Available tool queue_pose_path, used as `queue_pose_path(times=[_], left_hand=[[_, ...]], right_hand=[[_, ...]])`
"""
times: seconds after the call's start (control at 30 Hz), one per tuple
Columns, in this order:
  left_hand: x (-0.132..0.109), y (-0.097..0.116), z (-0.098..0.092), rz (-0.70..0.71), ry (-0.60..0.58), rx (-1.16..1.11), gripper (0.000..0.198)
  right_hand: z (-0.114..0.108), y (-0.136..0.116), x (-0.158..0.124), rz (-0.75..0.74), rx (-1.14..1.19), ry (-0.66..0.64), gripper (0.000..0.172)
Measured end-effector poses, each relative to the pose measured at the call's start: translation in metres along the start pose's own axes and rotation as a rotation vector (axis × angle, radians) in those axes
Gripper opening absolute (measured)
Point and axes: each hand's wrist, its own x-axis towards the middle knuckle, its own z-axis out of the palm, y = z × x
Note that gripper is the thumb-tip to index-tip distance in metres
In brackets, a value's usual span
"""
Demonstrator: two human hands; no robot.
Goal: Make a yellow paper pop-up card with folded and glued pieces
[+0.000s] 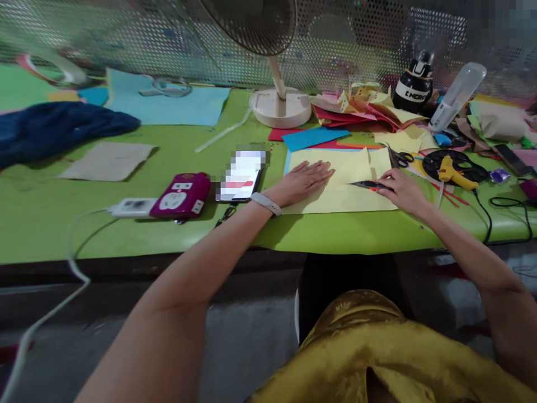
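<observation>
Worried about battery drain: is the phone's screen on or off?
On: the phone shows a bright white display with a reddish band.

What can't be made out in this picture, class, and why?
All in the head view:
Pointed tool: grip end, covered by the right hand.
Yellow paper: area beneath the left hand.
Fan cage: top, cut off by the upper edge.
Phone screen: wording, too small and blurred.

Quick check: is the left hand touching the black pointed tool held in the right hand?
Apart. The head view shows bare yellow paper between the left hand and the tip of the black pointed tool.
</observation>
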Motion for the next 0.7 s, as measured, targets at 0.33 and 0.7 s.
queue_pose_path(times=[0.33, 0.7], left_hand=[[0.0, -0.004, 0.005, 0.026, 0.052, 0.023, 0.06], [-0.002, 0.0, 0.001, 0.016, 0.035, 0.005, 0.058]], right_hand=[[-0.01, 0.0, -0.004, -0.027, -0.003, -0.021, 0.033], [0.011, -0.008, 0.014, -0.015, 0.043, 0.02, 0.029]])
